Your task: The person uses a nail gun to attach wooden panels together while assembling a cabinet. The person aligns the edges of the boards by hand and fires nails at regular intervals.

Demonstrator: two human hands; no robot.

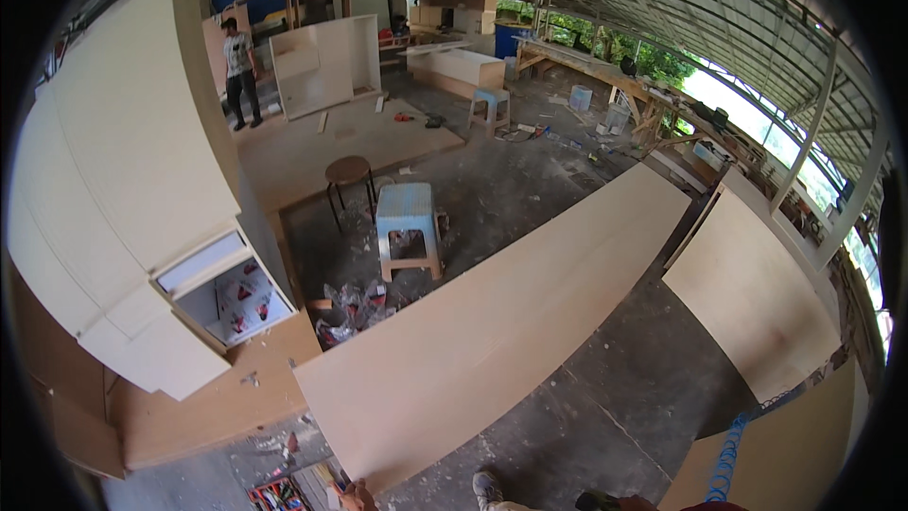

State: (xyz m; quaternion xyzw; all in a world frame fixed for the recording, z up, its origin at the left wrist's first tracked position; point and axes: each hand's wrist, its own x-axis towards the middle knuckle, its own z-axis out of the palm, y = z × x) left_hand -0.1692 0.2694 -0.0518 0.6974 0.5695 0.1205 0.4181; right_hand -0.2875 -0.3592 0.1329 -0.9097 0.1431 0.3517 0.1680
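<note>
Because the long pale board (501,331) reaches far across the floor (605,407), while the left hand (357,495) is only at its near corner, I think the far end could swing or dip if it were lifted from this corner alone. The hand is small and cut by the lower edge of the view, so I cannot tell whether its grip is clamped on the board or only touches it. The right hand does not show, and I cannot say if it gives any support. Behind the board, the blue stool (405,208) stands near the long edge, and some plastic bags (355,308) are to the left of it; a turn toward that side might knock the stool and mark the board. An open box (253,492) of small things sits just left of the hand, so a careless elbow could upset it. On the right, the blue coiled hose (726,464) could catch a foot. One grey shoe (486,487) is near the board, so a slip might hurt the toes.
</note>
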